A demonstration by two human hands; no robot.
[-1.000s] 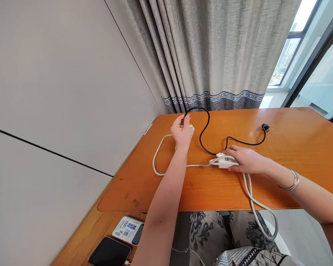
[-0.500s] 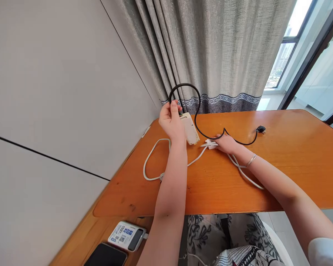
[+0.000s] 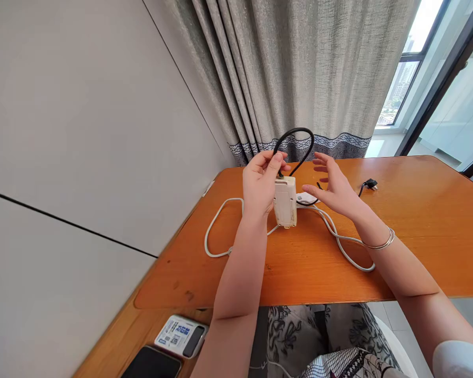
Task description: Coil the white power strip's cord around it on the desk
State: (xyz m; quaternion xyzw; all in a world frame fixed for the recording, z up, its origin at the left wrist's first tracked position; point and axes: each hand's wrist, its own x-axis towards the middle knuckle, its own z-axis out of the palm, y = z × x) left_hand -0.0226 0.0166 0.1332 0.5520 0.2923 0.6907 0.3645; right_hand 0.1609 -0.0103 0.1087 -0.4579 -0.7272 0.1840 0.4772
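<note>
My left hand (image 3: 265, 176) is closed round a black cable (image 3: 302, 129) near where it enters a cream plastic box (image 3: 286, 205). The box hangs upright below my fingers, over the table. From my grip the cable loops up and runs down behind the box to a black plug (image 3: 371, 184) lying at the right. My right hand (image 3: 333, 189) is raised beside the box, fingers spread, holding nothing. Behind and below it lies a white block (image 3: 306, 198) with a white cable (image 3: 341, 244) coiled toward me. Another white cord (image 3: 207, 239) loops at the left.
An orange wooden table (image 3: 319, 268) spans the view. At the lower left are a white power bank (image 3: 179, 336) with a label and a black phone (image 3: 152, 363). A pale wall panel (image 3: 82, 131) stands left and a grey curtain (image 3: 319, 68) behind.
My left hand has moved right with the cable, and the cream box now hangs more upright. My right hand has let go of the white block and lifted, fingers opening.
</note>
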